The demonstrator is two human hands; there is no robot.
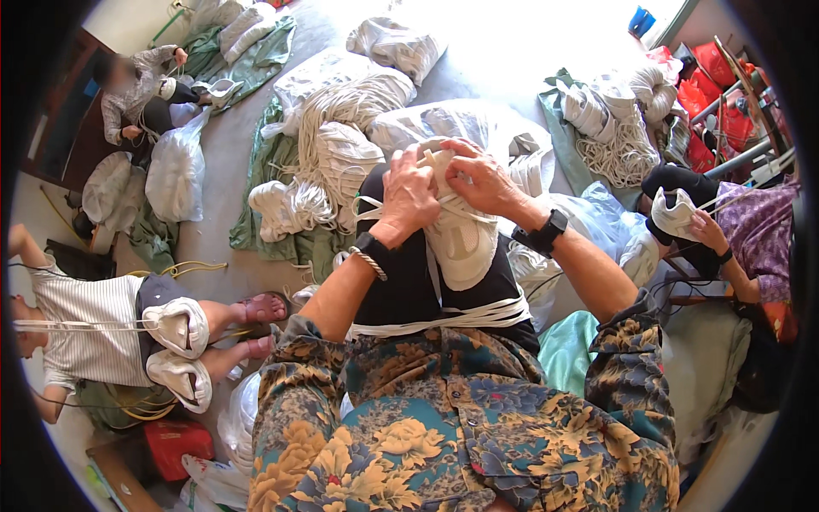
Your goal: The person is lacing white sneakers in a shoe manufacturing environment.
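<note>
A cream-white lace-up shoe (466,239) rests across my dark-trousered knees, its toe pointing toward me. My left hand (408,192) lies along the shoe's left side, fingers bent and pinching a pale shoelace (429,159) near the ankle opening. On the opposite side, my right hand (488,181) is closed in a pinch above the upper; what sits between its fingertips is too small to make out. A bundle of loose white laces (444,319) lies over my lap, below the toe.
Ahead on the floor are heaped white shoes and laces (345,111) on green sheeting. Co-workers handle white shoes at the left (179,328), far left and right (674,213). Plastic bags (177,171) stand between. Red bags (715,64) fill the rack at far right.
</note>
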